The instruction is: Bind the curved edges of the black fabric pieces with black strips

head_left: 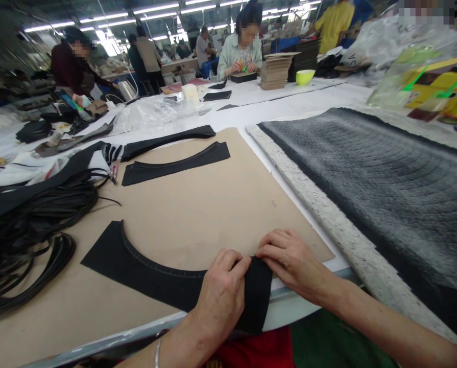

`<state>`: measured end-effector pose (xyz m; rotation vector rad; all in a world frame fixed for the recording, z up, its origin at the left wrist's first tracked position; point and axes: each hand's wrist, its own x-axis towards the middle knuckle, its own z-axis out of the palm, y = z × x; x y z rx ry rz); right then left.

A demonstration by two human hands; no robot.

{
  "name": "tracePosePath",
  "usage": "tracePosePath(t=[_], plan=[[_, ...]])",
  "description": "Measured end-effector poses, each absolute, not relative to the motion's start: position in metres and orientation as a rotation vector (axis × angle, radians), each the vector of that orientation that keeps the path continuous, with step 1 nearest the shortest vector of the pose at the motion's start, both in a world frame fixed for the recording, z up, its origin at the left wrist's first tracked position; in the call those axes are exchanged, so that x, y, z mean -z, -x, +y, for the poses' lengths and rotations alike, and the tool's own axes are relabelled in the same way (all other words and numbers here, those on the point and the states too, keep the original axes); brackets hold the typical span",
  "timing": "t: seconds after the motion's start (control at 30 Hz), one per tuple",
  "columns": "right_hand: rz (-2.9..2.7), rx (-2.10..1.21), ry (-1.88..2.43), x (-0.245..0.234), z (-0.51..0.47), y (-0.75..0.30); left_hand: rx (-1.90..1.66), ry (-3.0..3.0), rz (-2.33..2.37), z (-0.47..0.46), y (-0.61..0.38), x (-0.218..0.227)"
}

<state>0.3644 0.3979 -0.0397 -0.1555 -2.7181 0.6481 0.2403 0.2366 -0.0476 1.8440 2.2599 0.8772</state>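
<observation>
A black curved fabric piece (151, 278) lies on the tan board (182, 204), its right end hanging over the table's front edge. Along its inner curve runs a narrow folded rim with small notches. My left hand (225, 278) pinches this rim near the right end, thumb and fingers together. Close beside it, my right hand (285, 255) has its fingertips closed on the upper right corner of the same piece. Farther back on the board rests a second black curved piece (178, 163), with a longer black strip (170, 140) behind it.
Coiled black cords (55, 260) are heaped at the left. To the right, a stack of dark textured sheets (377, 189) lies on a pale slab (308, 204). A co-worker (240, 48) sits across the table near stacked brown cards (276, 71) and a yellow-green bowl (305, 77).
</observation>
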Motion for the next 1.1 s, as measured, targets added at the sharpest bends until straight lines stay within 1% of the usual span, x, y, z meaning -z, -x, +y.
tracePosePath(t=[0.13, 0.23, 0.33, 0.5, 0.63, 0.83, 0.97, 1.1], plan=[[-2.686, -0.697, 0.165, 0.039, 0.399, -0.366, -0.878, -1.853, 2.25, 0.236, -0.24, 0.047], [-2.647, -0.798, 0.28, 0.034, 0.396, -0.367, -0.917, -1.829, 2.252, 0.237, -0.242, 0.046], [-2.653, -0.8, 0.445, 0.029, 0.389, -0.368, -0.931, -1.778, 2.282, 0.24, -0.244, 0.044], [-2.603, -0.691, 0.701, 0.033, 0.375, -0.367, -0.713, -1.808, 2.429, 0.251, -0.249, 0.039], [-2.547, -0.662, 0.765, 0.038, 0.368, -0.366, -0.591, -1.856, 2.489, 0.259, -0.254, 0.038], [-2.524, -0.653, 0.82, 0.04, 0.366, -0.363, -0.518, -1.961, 2.536, 0.263, -0.256, 0.037], [-2.514, -0.68, 0.851, 0.041, 0.366, -0.362, -0.585, -1.937, 2.517, 0.265, -0.254, 0.038], [-2.48, -0.719, 0.869, 0.042, 0.366, -0.362, -0.785, -1.755, 2.458, 0.266, -0.251, 0.037]])
